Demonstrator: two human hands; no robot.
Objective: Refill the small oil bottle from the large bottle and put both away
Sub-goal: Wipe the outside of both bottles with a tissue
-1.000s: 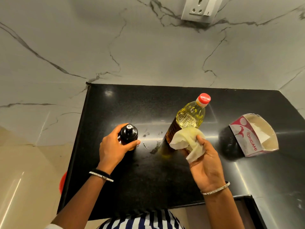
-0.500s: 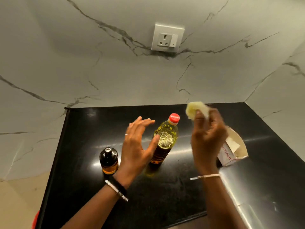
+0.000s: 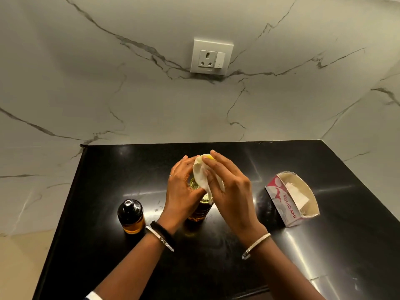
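The large oil bottle (image 3: 200, 211) stands mid-counter; only its amber lower half shows below my hands, and its cap is hidden. My left hand (image 3: 183, 191) curls round the bottle's upper part, a bit of yellow oil showing between fingers and thumb. My right hand (image 3: 229, 191) holds a white, oil-stained tissue (image 3: 200, 174) against the bottle's top, thumb over the paper. The small oil bottle (image 3: 131, 215), dark with a black cap and amber oil at its base, stands alone to the left, untouched.
An open red-and-white tissue box (image 3: 292, 200) lies on the black counter (image 3: 324, 245) to the right. Marble walls close off the back and right corner, with a wall socket (image 3: 211, 56) above. The counter's left edge drops away beside the small bottle.
My left hand let go of the small bottle and moved right onto the large bottle. My right hand lifted the tissue up, then brought it onto the bottle's top. The view tilted upward.
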